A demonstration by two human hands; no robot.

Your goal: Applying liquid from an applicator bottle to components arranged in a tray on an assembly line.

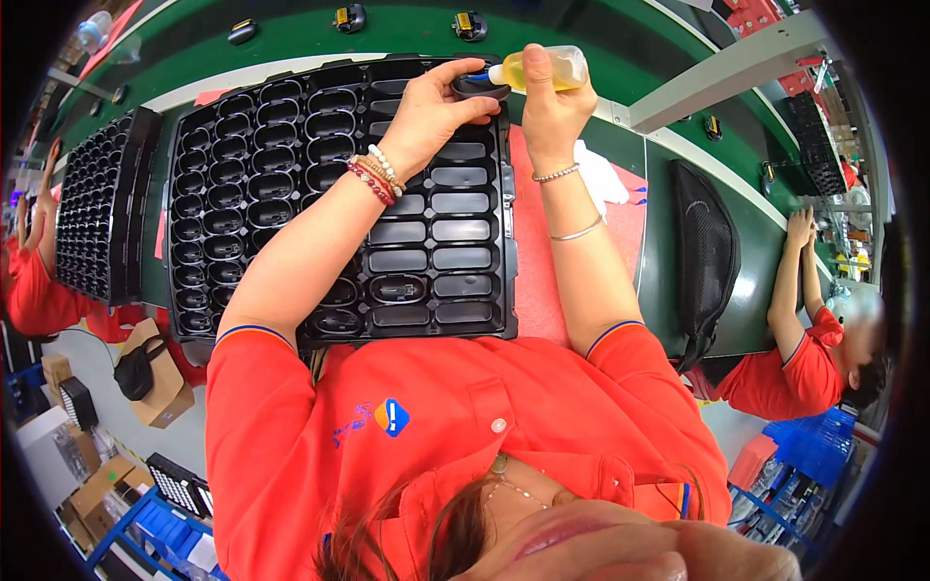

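Observation:
My left hand (431, 108) pinches a small dark oval shell (481, 89) above the far edge of a large black tray (510, 257). Raised just right of it, my right hand (554, 114) is wrapped around a small squeeze bottle (570, 66) of yellow liquid. The bottle lies tilted sideways, its white neck and thin blue tip pointing left at the shell's opening. Whether the tip touches the shell I cannot tell. Black oval pieces fill many pockets on the tray's left side; several pockets toward the right hold none.
Beyond the tray runs a green conveyor belt (407, 44) carrying several small dark devices with yellow parts (471, 26). A pink mat (536, 257), white cloth (599, 179) and black mesh bag (705, 254) lie to the right, below a metal bracket (727, 73). Co-workers sit on both sides.

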